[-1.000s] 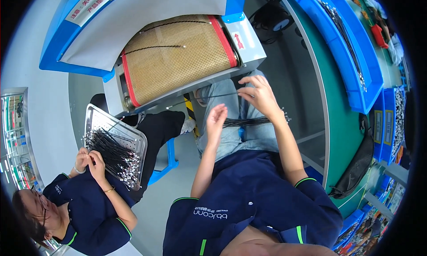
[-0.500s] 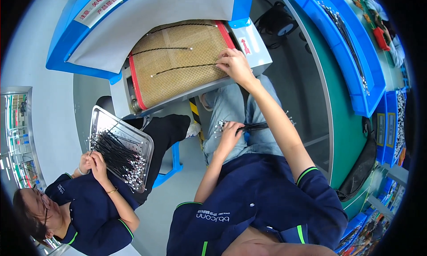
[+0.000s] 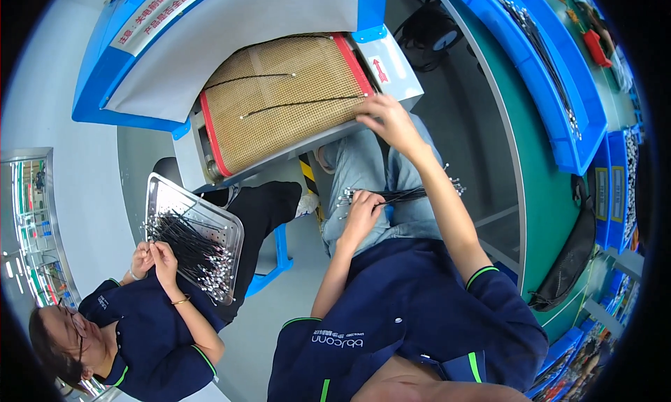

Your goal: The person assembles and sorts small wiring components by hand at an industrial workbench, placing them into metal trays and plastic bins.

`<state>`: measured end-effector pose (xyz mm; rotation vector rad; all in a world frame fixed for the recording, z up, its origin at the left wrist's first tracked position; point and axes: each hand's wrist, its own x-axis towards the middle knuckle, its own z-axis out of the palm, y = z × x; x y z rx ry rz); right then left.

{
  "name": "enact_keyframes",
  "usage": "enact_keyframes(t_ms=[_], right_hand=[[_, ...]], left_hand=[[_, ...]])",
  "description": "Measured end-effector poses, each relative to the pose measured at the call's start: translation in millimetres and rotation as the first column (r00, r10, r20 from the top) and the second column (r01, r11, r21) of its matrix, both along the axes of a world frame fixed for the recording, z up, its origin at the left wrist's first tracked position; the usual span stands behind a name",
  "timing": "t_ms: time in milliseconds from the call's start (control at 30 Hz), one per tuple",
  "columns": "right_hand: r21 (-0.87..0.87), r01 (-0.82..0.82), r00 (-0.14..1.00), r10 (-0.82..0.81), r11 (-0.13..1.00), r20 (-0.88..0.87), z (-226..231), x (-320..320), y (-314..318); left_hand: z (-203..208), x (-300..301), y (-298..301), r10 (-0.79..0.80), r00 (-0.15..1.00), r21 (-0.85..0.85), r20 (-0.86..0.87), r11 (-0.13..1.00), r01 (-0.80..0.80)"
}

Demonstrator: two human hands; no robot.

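My left hand (image 3: 363,215) is closed round a bundle of thin black cables (image 3: 407,195) with silvery ends, lying across my thighs. My right hand (image 3: 388,121), fingers apart and holding nothing, is over the near right edge of a tan mesh conveyor belt (image 3: 300,133) with red borders. Just beyond its fingertips, a single black cable (image 3: 304,104) lies across the belt. Farther up the belt are a second cable (image 3: 255,77) and a third one, partly under the white curtain of the blue machine (image 3: 126,66).
At left, a co-worker's hands (image 3: 157,257) work by a perforated metal tray (image 3: 240,245) heaped with black cables. A green-topped table (image 3: 507,122) on the right bears a long blue bin (image 3: 570,157) with more cables and a black pouch (image 3: 570,255). A blue stool (image 3: 279,259) stands between us.
My right hand has let go of the near cable, which now lies on the belt, and has drawn back slightly to the right and toward me. My left hand stays on the bundle.
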<state>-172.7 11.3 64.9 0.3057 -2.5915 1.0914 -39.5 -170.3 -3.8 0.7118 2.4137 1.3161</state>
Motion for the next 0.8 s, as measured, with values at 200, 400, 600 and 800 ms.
enact_keyframes(t_ms=[200,400,600,800], right_hand=[[-0.240,-0.216,0.674,0.322,0.947,0.665,-25,128,75],[-0.166,-0.077,0.806,0.159,0.983,0.570,-26,183,145],[-0.100,-0.045,0.883,0.087,0.994,0.460,-3,182,170],[-0.116,-0.184,0.930,0.211,0.976,0.300,-17,183,140]], left_hand=[[6,6,42,0.032,0.998,-0.006,0.053,0.999,-0.032],[12,11,80,-0.051,0.996,-0.172,-0.074,0.984,0.038],[33,19,79,-0.042,0.988,-0.244,-0.146,0.970,0.005],[40,21,123,-0.036,0.998,-0.077,0.043,0.996,0.040]])
